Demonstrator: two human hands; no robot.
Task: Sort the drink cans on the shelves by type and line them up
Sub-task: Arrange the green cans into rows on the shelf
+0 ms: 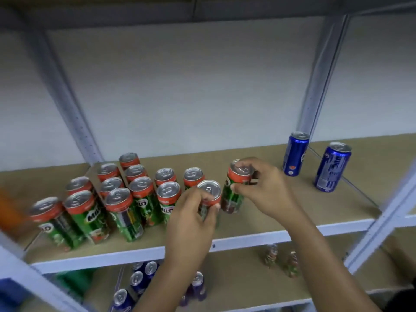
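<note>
Both bare forearms reach up from 5 and 6 o'clock toward the frame's middle. The left hand (191, 212) has its thumb and fingers curled round a can (208, 199), gripping just below the rim. At 2 o'clock from it, the right hand (263, 185) pinches another can (236, 188), fingertips on the top edge and thumb on the side.
</note>
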